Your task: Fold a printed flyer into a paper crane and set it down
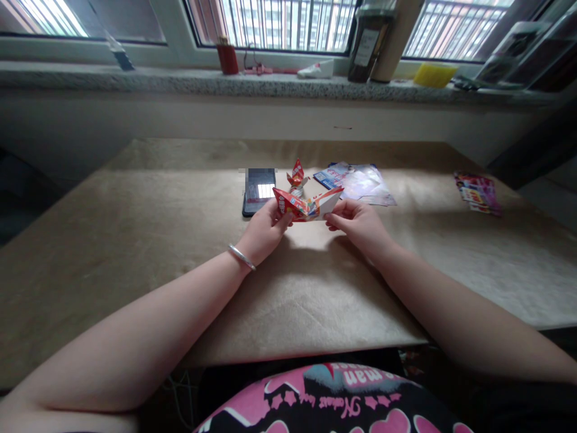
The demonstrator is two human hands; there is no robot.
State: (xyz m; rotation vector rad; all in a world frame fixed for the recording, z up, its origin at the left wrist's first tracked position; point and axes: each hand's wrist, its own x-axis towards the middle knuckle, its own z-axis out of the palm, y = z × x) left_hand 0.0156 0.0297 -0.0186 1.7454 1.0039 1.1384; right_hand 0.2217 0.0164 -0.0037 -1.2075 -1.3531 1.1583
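Pink shirt (333, 403), hands (264, 231) (360, 225) on creased pointed paper (311, 207)

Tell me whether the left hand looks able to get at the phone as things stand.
Probably yes. The phone lies flat on the table just beyond the left hand, nothing between them; but its fingers pinch the folded paper.

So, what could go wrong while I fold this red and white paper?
The left hand and right hand pinch the red and white folded paper at its ends; a hard pull might tear it.
The small red folded paper figure stands just behind; a hand could knock it over.
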